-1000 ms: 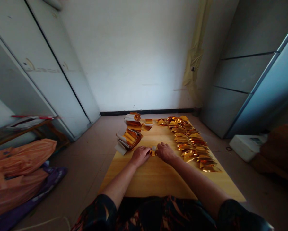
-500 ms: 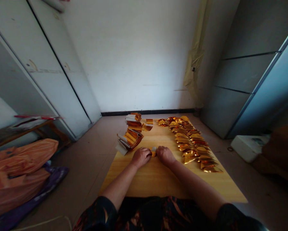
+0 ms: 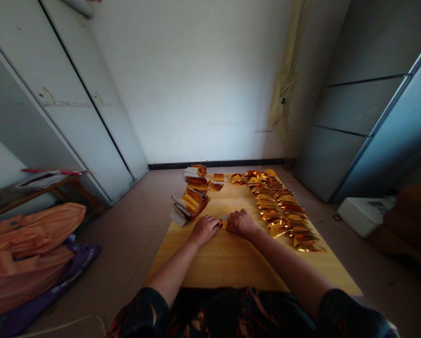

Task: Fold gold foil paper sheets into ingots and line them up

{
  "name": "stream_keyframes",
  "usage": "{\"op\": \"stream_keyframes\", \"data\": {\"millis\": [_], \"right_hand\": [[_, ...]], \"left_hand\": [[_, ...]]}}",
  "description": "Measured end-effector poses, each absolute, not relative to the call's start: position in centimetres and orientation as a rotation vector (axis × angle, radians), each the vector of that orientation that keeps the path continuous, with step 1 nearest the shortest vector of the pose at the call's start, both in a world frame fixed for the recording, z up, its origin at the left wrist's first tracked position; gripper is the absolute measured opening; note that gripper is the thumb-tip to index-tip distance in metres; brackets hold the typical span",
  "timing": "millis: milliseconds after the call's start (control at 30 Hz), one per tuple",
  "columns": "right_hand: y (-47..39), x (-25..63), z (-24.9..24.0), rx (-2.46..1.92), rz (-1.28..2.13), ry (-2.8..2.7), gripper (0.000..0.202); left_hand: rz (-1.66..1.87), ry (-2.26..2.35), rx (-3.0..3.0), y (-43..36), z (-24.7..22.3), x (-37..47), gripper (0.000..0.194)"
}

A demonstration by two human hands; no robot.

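Observation:
A small sheet of gold foil paper [image 3: 224,218] with a pale patch lies on the wooden table between my hands. My left hand [image 3: 206,229] is closed on its left edge, fingertips pressed down. On the other side my right hand [image 3: 243,223] grips the right edge with curled fingers. Beyond my left hand stands a stack of gold foil sheets [image 3: 192,202] with white backs, loosely bent. To the right, rows of folded gold foil pieces [image 3: 280,206] overlap one another along the table.
The wooden table [image 3: 231,267] reaches almost to my body. More foil sheets [image 3: 196,176] sit at its far left. Orange and purple bags [image 3: 34,253] lie on the floor at left; a white box [image 3: 361,216] is at right. Cabinets flank both sides.
My right hand has shifted slightly, its knuckles now higher and more curled. The left hand stays nearly in place, and the foil between them looks a little flatter.

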State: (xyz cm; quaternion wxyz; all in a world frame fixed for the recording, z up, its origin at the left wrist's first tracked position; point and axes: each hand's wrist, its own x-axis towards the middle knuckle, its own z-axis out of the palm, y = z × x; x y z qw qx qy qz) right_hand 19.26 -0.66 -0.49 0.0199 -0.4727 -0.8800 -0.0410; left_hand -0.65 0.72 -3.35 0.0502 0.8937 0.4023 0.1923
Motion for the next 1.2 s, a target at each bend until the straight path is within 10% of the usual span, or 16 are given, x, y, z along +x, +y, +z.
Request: {"op": "stream_keyframes", "data": {"millis": [1200], "right_hand": [[-0.8,19.6,-2.1,-1.691,0.125,-2.37,0.025]], "left_hand": [[0.845,1.434,2.531,1.5,-5.0,0.3,0.03]]}}
